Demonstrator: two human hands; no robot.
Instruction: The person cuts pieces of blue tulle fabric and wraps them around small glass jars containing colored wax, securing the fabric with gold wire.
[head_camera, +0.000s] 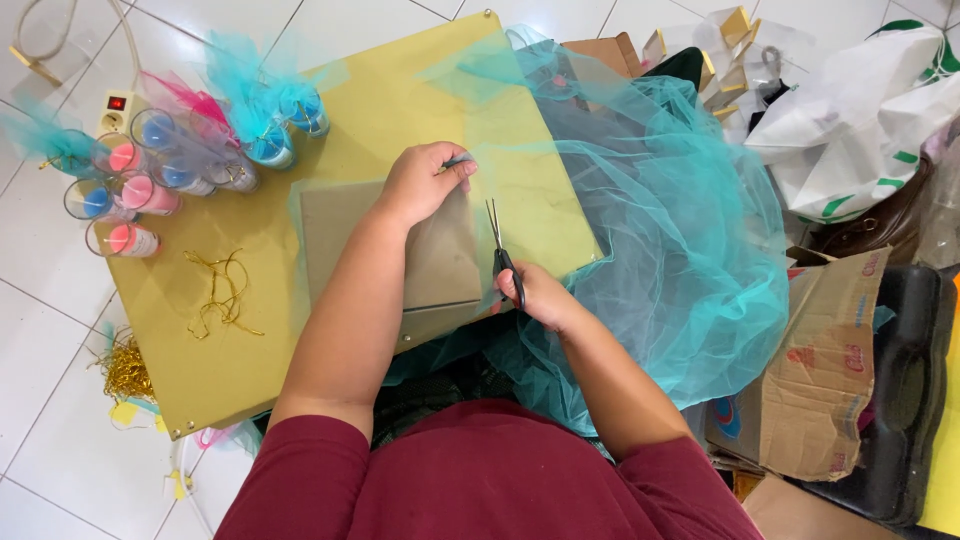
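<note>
Teal tulle (690, 230) is draped over the yellow worktop (400, 90). Left hand (425, 183) grip is pinching the tulle edge onto a brown card (440, 265). Right hand (535, 295) grip is closed through the scissors (500, 250) handles, blades pointing away alongside the card edge.

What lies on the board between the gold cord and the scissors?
In the head view, between the gold cord and the scissors lies a brown cardboard sheet under teal tulle, crossed by the left hand's forearm.
</note>
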